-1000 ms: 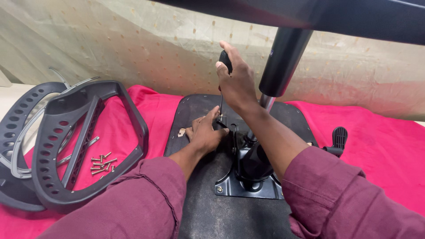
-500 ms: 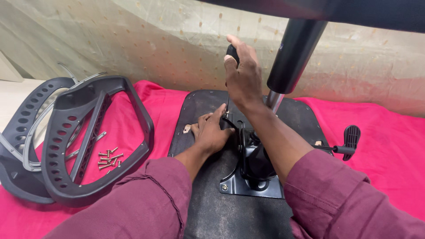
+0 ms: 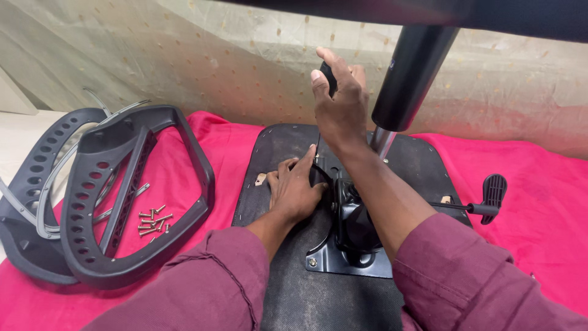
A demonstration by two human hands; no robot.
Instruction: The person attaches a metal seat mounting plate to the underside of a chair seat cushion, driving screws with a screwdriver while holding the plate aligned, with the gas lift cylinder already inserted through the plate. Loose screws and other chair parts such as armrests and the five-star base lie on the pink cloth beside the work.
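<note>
An upturned black chair seat (image 3: 275, 147) lies on a pink cloth, with a black metal mechanism plate (image 3: 343, 257) fixed to its underside. My right hand (image 3: 338, 107) is shut on a black screwdriver handle (image 3: 329, 76), held upright over the plate. My left hand (image 3: 296, 189) rests on the seat beside the plate, its fingers at the screwdriver's lower end. A black gas-lift cylinder (image 3: 411, 70) rises from the mechanism just right of my right hand. The screwdriver tip is hidden by my fingers.
A pink cloth (image 3: 539, 184) covers the surface. Two black plastic armrest frames (image 3: 131, 196) lie at the left, with several loose screws (image 3: 153, 220) inside one of them. A black lever with a paddle handle (image 3: 493, 190) sticks out to the right of the mechanism.
The view has shifted slightly, so the seat and my hands sit a little further right and higher. Both hands keep the same hold at the mechanism.
</note>
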